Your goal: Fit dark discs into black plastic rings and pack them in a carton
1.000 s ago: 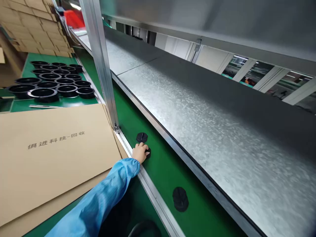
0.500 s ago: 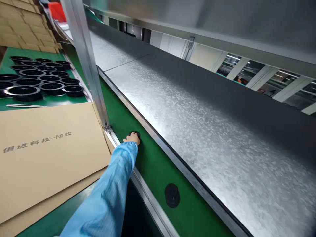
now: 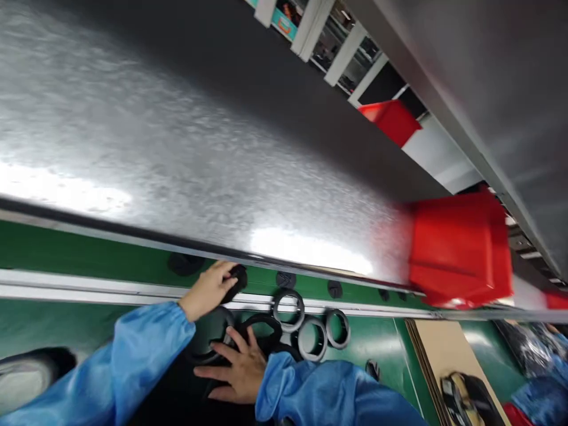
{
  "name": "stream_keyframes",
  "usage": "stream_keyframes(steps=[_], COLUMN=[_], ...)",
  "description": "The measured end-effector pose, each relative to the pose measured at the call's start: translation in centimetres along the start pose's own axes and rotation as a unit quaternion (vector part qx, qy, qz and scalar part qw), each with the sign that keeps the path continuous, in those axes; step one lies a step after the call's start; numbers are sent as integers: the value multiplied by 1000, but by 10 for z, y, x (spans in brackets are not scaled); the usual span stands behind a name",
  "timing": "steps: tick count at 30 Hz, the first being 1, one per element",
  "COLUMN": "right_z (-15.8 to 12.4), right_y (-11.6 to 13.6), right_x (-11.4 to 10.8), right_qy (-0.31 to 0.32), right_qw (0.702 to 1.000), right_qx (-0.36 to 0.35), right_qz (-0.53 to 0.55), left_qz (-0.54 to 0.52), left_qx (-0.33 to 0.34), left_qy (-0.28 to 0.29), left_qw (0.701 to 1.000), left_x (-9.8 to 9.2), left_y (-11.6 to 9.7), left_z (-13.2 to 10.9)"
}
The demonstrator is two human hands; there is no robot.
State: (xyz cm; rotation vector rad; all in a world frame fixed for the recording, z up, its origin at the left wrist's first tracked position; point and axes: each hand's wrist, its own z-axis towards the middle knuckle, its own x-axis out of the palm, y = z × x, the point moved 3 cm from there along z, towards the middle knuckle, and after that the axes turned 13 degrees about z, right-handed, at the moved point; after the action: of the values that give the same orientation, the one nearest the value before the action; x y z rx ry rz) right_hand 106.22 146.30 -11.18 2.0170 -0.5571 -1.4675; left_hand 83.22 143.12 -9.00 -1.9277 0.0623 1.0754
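My left hand [image 3: 206, 291] is closed around a small round black part [image 3: 236, 283], held at the front edge of the green strip [image 3: 106, 255]. Below it, my right hand [image 3: 242, 368] is spread open, palm down, over dark rings [image 3: 261, 328] at the table's edge. Whether it touches them I cannot tell. Grey-black rings [image 3: 288, 310] lie on the green table just right of my hands. Similar black discs [image 3: 184, 264] sit along the strip on both sides of my left hand.
A metal shelf [image 3: 186, 154] overhangs the strip, with a red bin [image 3: 457, 248] at its right end. Cardboard sheets [image 3: 437, 343] bear a dark object [image 3: 468, 396]. Another person's blue sleeve [image 3: 544, 390] shows at far right. A blurred dark-and-white object [image 3: 26, 378] is at lower left.
The view has swung to the right, away from the cardboard stack and ring-covered table. My left hand, earlier reaching onto a black disc, now holds a round part close in. My right hand has come into view.
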Motion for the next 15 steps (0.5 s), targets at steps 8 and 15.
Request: stream_keyframes(steps=[8,15], right_z=[-123,-347], right_y=[-23,-104], right_x=[-39,-37], right_qy=[-267,-468], right_qw=[959,831], right_qx=[39,256], right_qz=[86,159], left_qz=[-146,-64], left_qx=[117,102], left_qy=[95,206], left_qw=[978,971], left_x=[78,220], left_y=[-135,-258], left_z=[-77,-130])
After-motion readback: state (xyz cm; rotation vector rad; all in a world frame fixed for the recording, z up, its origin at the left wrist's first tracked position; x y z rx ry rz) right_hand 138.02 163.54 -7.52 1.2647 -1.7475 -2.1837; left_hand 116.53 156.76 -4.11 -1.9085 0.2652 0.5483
